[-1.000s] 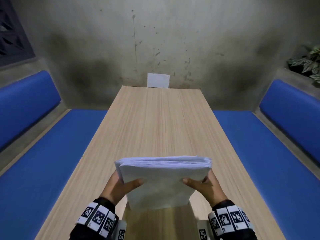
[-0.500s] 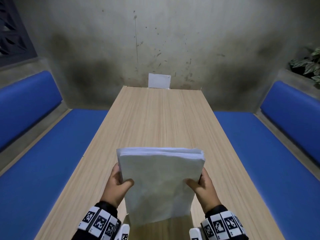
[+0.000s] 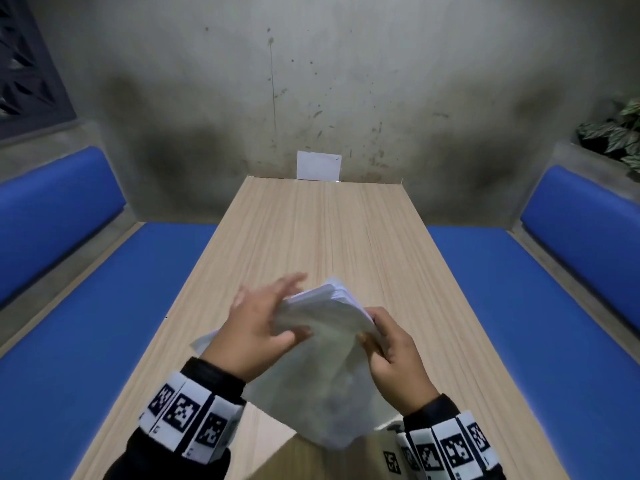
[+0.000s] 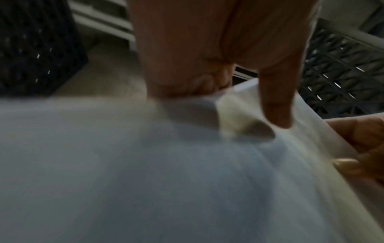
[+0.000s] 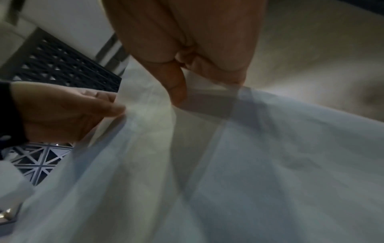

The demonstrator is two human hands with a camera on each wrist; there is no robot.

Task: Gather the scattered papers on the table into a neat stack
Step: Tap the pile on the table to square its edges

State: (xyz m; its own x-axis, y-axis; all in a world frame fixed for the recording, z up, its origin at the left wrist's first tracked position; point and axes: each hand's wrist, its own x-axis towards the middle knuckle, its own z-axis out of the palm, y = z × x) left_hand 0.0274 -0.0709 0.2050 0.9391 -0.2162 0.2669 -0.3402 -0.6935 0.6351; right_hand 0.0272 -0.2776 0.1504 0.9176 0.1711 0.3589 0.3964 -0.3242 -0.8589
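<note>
Papers: a white stack, held tilted over the near end of the surface between both hands; edges fanned at the far top corner, lower corner hanging toward the near edge.
Right hand: gripped the stack's right edge, thumb on the near face, fingers curled behind it, pinching the sheets.
Left hand: lay at the stack's upper left; thumb pressed onto the top sheet, fingers spread and reaching past the far edge; blurred, so whether they touched the paper could not be told.
Bands: black-and-white patterned, on both wrists over dark sleeves.
Surface: light wood grain, long, running to the wall.
Benches: blue padded, on both sides of the surface.
Card: white, upright against the wall at the far end.
Wall: grey, stained.
Plant: leafy, far right on a ledge.
</note>
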